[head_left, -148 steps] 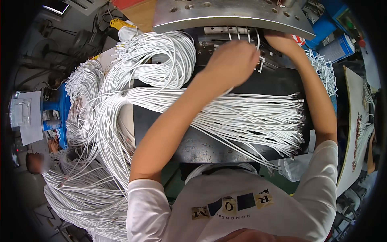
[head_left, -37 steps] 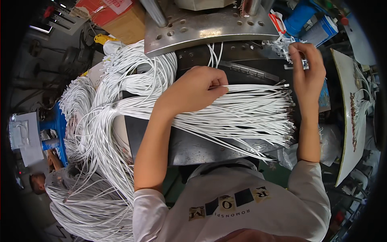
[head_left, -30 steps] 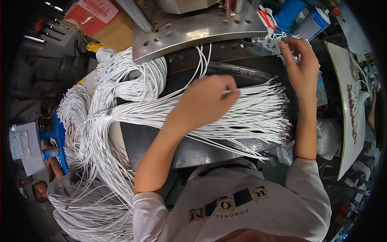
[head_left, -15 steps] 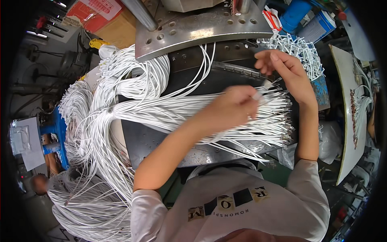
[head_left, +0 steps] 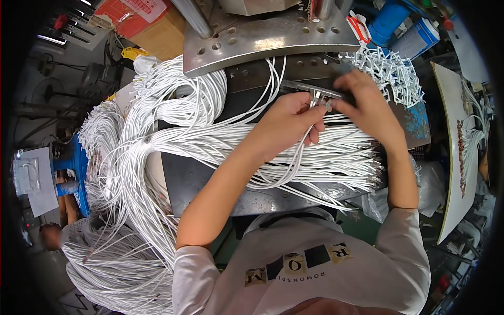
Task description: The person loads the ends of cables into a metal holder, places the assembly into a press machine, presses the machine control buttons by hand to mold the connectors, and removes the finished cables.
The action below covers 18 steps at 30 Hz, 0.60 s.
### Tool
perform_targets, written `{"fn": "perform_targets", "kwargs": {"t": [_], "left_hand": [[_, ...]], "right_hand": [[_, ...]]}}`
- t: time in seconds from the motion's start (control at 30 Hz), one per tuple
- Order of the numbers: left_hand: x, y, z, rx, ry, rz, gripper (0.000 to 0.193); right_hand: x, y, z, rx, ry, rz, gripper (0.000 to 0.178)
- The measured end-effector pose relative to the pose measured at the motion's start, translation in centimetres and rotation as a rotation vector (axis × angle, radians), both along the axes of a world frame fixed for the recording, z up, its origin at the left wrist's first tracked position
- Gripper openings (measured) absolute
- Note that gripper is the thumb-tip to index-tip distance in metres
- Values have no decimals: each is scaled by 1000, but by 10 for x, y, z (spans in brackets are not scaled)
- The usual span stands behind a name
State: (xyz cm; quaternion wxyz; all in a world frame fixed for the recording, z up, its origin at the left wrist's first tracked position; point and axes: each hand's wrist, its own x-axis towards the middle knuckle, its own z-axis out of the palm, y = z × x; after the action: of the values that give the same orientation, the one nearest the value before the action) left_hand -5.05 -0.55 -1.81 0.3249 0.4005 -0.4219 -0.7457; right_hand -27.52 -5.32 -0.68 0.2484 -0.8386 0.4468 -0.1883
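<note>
A few white cables (head_left: 301,151) in hand, just in front of the metal plate (head_left: 270,48)

So the left hand (head_left: 292,118) is closed in a pinch on those cables near their plug ends (head_left: 316,97), on the person's side of the plate. The right hand (head_left: 367,105) is just beside it, half open, thumb by the plugs; can't tell if it's gripping anything. Big cable bundle (head_left: 336,157) lies farther out from the plate, small white pieces (head_left: 395,76) pile up off its right end.
</note>
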Motion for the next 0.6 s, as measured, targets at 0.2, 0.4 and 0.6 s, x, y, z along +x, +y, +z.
{"fn": "perform_targets", "kwargs": {"t": [0.2,0.4,0.6], "left_hand": [[-3,1,7,-27,-96,-7,22],[0,6,12,-57,-137,16,24],[-2,1,2,-123,-78,54,20]], "right_hand": [[-1,2,-6,-315,156,-17,21],[-7,7,22,121,117,-73,26],[-1,12,-5,206,-413,-65,35]]}}
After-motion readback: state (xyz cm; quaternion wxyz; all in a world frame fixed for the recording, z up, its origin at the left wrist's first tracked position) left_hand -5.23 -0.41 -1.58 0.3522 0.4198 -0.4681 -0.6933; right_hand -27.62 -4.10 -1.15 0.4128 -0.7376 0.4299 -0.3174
